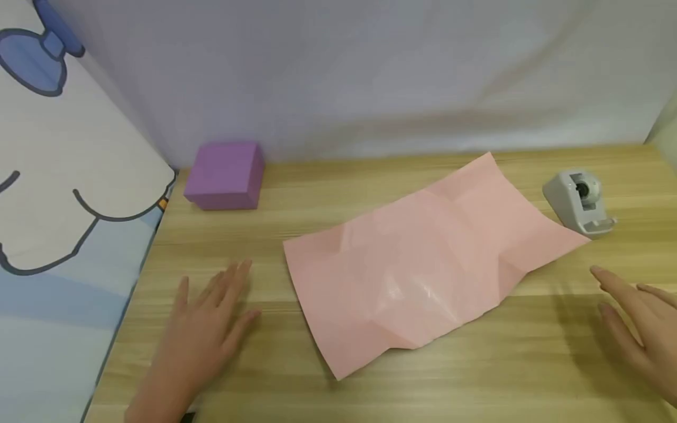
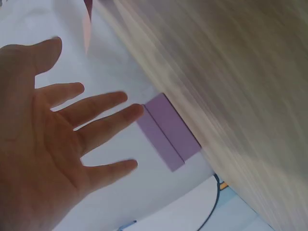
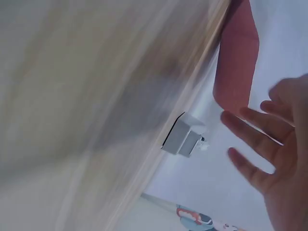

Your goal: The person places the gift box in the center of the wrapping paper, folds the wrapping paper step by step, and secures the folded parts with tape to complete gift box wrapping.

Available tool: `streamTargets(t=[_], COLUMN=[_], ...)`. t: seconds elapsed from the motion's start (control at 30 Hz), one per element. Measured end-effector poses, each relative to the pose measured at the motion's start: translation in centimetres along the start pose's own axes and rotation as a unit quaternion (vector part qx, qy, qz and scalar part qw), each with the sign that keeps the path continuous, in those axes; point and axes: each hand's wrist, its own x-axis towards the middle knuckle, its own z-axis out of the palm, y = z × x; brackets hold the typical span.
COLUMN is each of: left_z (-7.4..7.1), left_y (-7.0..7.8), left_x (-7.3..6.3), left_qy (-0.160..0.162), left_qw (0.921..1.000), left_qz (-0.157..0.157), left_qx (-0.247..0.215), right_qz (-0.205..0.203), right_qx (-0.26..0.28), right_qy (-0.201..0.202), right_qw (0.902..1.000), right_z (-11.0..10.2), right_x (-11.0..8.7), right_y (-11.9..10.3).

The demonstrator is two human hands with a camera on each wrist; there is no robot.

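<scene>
A creased sheet of pink paper (image 1: 402, 264) lies slantwise on the wooden table, its edges lifting in places. To its left, my left hand (image 1: 203, 335) is held with fingers spread and holds nothing; its bare palm shows in the left wrist view. My right hand (image 1: 642, 329) is at the right edge of the head view, fingers extended and also holding nothing. A purple box (image 1: 224, 176) stands at the back left, beyond the left hand. Beyond the right hand sits a white tape dispenser (image 1: 576, 202), close by the paper's right corner.
The wooden table (image 1: 476, 376) reaches back to a pale cloth backdrop (image 1: 370, 70). On the left, a cloth with a cartoon print (image 1: 69, 153) borders the table edge. A small dark object (image 1: 187, 418) shows by the left wrist.
</scene>
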Motion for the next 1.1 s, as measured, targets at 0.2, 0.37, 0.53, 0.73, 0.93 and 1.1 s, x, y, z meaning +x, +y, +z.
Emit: streamTargets(t=[0.2, 0.37, 0.53, 0.73, 0.93, 1.1], left_z=[0.4, 1.3, 1.4, 1.4, 1.9, 2.5], left_y=[1.8, 3.2, 4.9, 6.7, 7.3, 7.2], left_x=[0.1, 0.9, 1.7, 2.5, 2.6, 2.6], left_qy=[0.137, 0.186, 0.158, 0.124, 0.075, 0.058], left_qw=[0.9875, 0.9738, 0.9731, 0.9722, 0.9728, 0.9719], left_qz=[0.079, 0.131, 0.167, 0.198, 0.217, 0.225], left_qx=[0.000, -0.013, -0.019, 0.018, 0.033, 0.038], right_qz=[-0.088, -0.138, -0.181, -0.159, -0.146, -0.127], right_qx=[-0.003, 0.063, 0.091, 0.060, 0.037, 0.024], right_qy=[0.082, 0.127, 0.135, 0.095, 0.040, -0.010], right_qw=[0.9928, 0.9801, 0.9698, 0.9809, 0.9878, 0.9915], right_z=[0.1, 0.9, 1.2, 2.0, 3.4, 3.8], right_x=[2.0, 3.8, 6.1, 7.0, 6.5, 5.9], right_y=[-1.6, -3.4, -5.0, -5.2, -4.2, -3.8])
